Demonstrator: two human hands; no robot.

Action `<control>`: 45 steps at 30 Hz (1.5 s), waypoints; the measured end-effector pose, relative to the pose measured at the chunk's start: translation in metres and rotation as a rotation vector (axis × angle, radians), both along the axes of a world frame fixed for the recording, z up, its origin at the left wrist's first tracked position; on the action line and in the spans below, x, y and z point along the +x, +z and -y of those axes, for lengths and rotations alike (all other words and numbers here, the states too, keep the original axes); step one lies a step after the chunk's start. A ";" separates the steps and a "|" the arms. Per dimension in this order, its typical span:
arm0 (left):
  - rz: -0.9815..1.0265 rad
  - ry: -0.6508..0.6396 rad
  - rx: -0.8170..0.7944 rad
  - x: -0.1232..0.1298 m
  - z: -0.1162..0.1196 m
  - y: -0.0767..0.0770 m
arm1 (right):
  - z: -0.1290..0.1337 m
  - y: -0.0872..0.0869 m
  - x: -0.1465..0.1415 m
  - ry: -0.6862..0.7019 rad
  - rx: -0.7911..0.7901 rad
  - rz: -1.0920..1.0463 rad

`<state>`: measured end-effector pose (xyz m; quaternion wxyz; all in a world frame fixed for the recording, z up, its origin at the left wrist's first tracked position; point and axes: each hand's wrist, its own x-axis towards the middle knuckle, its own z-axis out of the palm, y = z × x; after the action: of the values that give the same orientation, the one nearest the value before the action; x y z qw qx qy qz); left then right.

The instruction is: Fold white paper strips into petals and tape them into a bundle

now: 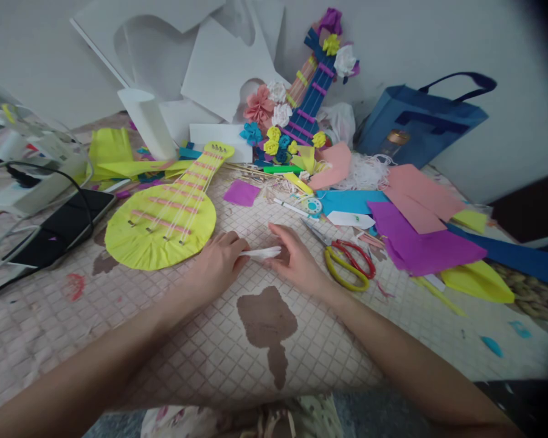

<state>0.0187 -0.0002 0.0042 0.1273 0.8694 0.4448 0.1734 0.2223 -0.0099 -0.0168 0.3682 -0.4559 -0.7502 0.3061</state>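
Note:
My left hand (219, 260) is closed, pinching one end of a small folded piece of white crepe paper (260, 252) above the table. The paper's free end points right, toward my right hand (301, 258). That hand's fingers are apart around this end; the lower ones lie close to the paper, and whether they touch it I cannot tell. Just left of my left hand lies a yellow paper-covered toy lute (164, 222) with pink frets and white strings. Scissors (346, 261) with red and yellow handles rest beside my right hand.
Purple paper (424, 237), pink paper (424, 194) and white string (365, 170) lie to the right. A blue decorated toy instrument (308, 109) leans at the back, near a blue bag (419, 121). On the left are a phone (64, 228) and a power strip (36, 182) with cables.

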 end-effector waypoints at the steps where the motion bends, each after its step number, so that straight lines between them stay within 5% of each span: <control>1: -0.022 0.004 0.006 0.001 0.001 0.000 | 0.002 -0.001 -0.002 0.005 -0.041 -0.064; 7: -0.091 0.011 0.037 0.005 0.006 0.000 | 0.006 -0.006 -0.014 -0.068 -0.222 -0.311; 31: -0.139 -0.009 0.055 0.009 0.005 -0.001 | -0.004 -0.020 -0.023 -0.073 -0.220 -0.510; 34: -0.141 -0.007 0.060 0.008 0.005 -0.002 | -0.002 -0.010 -0.019 -0.064 -0.170 -0.435; 38: -0.145 0.005 0.063 0.010 0.005 -0.003 | -0.001 0.003 -0.012 -0.003 0.060 -0.040; 41: -0.131 0.006 0.068 0.009 0.005 -0.004 | -0.003 0.004 -0.012 0.044 0.239 0.176; 45: -0.045 -0.018 0.011 0.000 -0.002 -0.002 | -0.006 0.000 -0.013 0.047 0.270 0.277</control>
<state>0.0191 0.0016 0.0025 0.1140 0.8777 0.4389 0.1551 0.2097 -0.0039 -0.0164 0.3118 -0.4224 -0.8386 0.1456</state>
